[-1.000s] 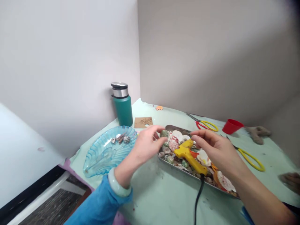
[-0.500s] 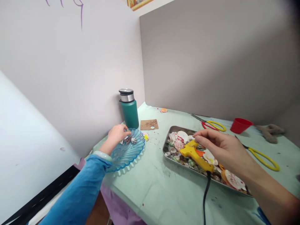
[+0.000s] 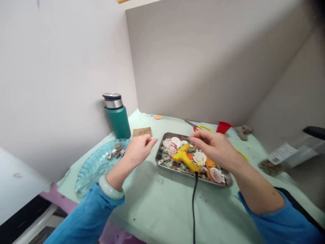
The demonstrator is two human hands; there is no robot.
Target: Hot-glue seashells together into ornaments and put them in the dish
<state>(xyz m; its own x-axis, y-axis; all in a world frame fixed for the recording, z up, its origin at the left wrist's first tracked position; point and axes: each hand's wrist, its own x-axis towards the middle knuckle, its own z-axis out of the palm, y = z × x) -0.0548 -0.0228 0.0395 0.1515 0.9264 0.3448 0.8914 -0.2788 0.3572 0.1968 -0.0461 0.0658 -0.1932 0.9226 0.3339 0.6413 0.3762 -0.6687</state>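
Note:
My left hand point(image 3: 139, 149) hangs in the air between the blue scalloped plate point(image 3: 85, 174) and the metal tray point(image 3: 157, 159). Its fingers are curled in with the thumb along them; anything inside is hidden. A green shell point(image 3: 117, 145) and several small shells point(image 3: 116, 153) lie on the plate. Over the tray's right part, my right hand point(image 3: 215, 146) has thumb and fingertips pinched together, and I cannot make out anything between them. In the tray, a yellow glue gun point(image 3: 186, 159) rests on many shells, including white and red-speckled scallops point(image 3: 217, 175). My right hand does not grip the gun.
A green bottle point(image 3: 118, 121) stands at the back left, near a brown card point(image 3: 142, 131). Scissors point(image 3: 200, 127), a red cup point(image 3: 223, 127) and driftwood point(image 3: 243, 132) are behind the tray. The gun's black cord point(image 3: 194, 206) runs to the front edge. A labelled bag point(image 3: 284, 156) is at right.
My left hand has left the plate and moved right, towards the tray. A green shell now shows on the plate. My right hand remains pinched above the tray. The view has turned right.

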